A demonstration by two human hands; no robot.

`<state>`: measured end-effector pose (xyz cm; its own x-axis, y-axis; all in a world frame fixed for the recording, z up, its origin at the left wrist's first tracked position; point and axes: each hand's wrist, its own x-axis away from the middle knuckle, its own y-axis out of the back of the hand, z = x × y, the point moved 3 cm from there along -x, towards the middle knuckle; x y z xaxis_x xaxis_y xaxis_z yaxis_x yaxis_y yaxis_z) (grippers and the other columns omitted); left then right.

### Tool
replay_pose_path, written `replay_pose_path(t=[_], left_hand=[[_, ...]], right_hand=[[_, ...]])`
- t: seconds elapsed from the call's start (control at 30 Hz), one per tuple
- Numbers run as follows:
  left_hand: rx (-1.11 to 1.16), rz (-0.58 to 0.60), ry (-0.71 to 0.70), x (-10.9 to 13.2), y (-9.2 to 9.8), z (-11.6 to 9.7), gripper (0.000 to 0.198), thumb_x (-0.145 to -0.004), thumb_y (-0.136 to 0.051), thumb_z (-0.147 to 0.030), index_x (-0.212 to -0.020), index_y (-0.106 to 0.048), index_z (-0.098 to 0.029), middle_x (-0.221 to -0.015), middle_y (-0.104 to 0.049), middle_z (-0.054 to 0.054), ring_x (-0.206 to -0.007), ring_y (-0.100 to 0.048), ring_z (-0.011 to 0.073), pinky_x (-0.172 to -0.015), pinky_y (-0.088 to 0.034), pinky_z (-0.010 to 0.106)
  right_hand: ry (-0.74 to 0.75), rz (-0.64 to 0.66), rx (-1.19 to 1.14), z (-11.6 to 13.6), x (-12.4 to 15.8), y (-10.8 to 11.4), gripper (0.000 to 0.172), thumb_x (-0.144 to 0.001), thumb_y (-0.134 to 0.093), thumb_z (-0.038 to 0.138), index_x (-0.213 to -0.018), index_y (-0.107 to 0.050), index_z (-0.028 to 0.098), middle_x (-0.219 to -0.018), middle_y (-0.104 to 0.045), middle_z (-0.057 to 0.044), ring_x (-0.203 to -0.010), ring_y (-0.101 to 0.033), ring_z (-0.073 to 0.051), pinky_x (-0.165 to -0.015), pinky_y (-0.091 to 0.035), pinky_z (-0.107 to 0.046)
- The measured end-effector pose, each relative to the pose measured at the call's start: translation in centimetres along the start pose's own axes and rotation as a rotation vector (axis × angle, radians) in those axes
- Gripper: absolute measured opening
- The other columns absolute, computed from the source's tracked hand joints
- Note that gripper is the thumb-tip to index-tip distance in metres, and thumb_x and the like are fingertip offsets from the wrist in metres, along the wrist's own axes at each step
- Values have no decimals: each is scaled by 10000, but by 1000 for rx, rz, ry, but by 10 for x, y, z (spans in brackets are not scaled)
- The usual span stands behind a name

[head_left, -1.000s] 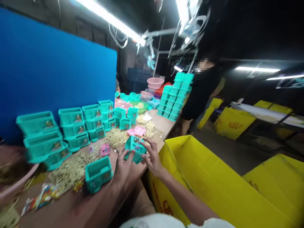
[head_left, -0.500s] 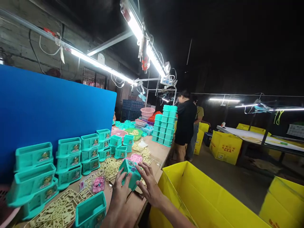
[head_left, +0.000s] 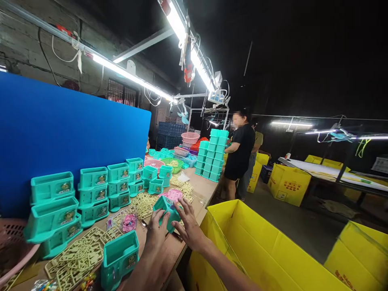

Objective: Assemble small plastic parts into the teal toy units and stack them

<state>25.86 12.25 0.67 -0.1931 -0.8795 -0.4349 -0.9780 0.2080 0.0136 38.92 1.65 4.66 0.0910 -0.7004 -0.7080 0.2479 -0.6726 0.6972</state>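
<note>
Head view: my left hand (head_left: 157,231) grips a teal box (head_left: 173,216) above the table's (head_left: 169,252) near edge; my right hand (head_left: 192,228), fingers spread, seems to touch its right side. A loosened left grip could drop it toward the yellow carton (head_left: 260,242) at right.

Pretty plain setup on this person tbh: bare left fingers (head_left: 156,218), bare right fingers (head_left: 186,211), bare wrists too. Left forearm (head_left: 147,259) and right forearm (head_left: 222,262) are uncovered as well, kinda slim, narrowing toward the wrists. Nails are too small to make out.
</note>
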Motion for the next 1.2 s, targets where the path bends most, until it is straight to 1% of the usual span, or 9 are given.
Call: replay_pose_path(t=[0.07,0.2,0.3,0.4,0.6,0.8,0.93,1.03,1.2], left_hand=[[-6,-5,-6,-1,0,-5,505,-786,-575,-665,-931,-722,-205,-1116,-730,166,-1127,-681,341,-1060,-526,540],[-14,-15,-20,-1,1,-10,465,-782,-576,-638,-902,-725,-214,-1098,-730,158,-1095,-691,342,-1052,-528,556],[4,-34,-14,-1,-1,-3,458,-775,-592,-648,-895,-729,-228,-1058,-736,137,-1071,-700,338,-1021,-551,550],[37,-57,-10,-3,-3,5,483,-751,-605,-678,-880,-730,-230,-1033,-738,133,-1044,-708,337,-994,-568,544],[17,-72,-24,-5,-1,12,484,-767,-603,-670,-900,-734,-224,-1070,-735,138,-1064,-702,332,-997,-568,534],[-42,-88,-65,1,4,15,433,-832,-577,-620,-935,-729,-228,-1073,-734,128,-1072,-699,309,-999,-570,504],[-73,-91,-69,2,8,24,406,-844,-579,-594,-937,-740,-233,-1111,-727,128,-1116,-690,312,-1032,-555,512],[-86,-94,-71,0,8,33,426,-851,-571,-610,-965,-743,-237,-1137,-721,126,-1130,-687,315,-1030,-558,514],[-103,-120,-70,-5,5,41,475,-837,-562,-673,-932,-732,-240,-1095,-718,114,-1091,-694,313,-1003,-575,510]], right_hand=[[-9,3,0,-3,1,0,720,-1055,-485,407,-1677,-125,350,-1671,-319,-124,-1560,-277,-329,-1197,-397,-601],[-26,3,13,-6,3,-3,716,-1049,-502,405,-1674,-156,351,-1685,-298,-125,-1560,-279,-341,-1196,-391,-610],[-42,5,18,-9,6,-8,715,-1049,-498,415,-1674,-154,356,-1699,-273,-120,-1561,-283,-344,-1186,-411,-596],[-38,21,19,-12,8,-13,713,-1045,-508,428,-1669,-167,375,-1697,-287,-107,-1559,-294,-343,-1181,-421,-589],[-26,20,13,-12,6,-20,705,-1051,-484,447,-1671,-158,367,-1692,-292,-118,-1569,-266,-341,-1184,-402,-613],[-5,39,0,-3,4,-20,694,-1054,-480,434,-1670,-169,365,-1692,-289,-113,-1573,-249,-340,-1191,-380,-629],[-11,44,-16,1,1,-19,689,-1056,-480,416,-1669,-168,369,-1698,-275,-104,-1580,-229,-326,-1202,-371,-617],[-8,33,-13,2,0,-20,703,-1052,-493,404,-1671,-161,362,-1702,-267,-99,-1584,-220,-320,-1208,-374,-600],[18,42,12,2,1,-21,729,-1046,-509,387,-1677,-147,331,-1696,-284,-114,-1579,-239,-321,-1209,-376,-597]])
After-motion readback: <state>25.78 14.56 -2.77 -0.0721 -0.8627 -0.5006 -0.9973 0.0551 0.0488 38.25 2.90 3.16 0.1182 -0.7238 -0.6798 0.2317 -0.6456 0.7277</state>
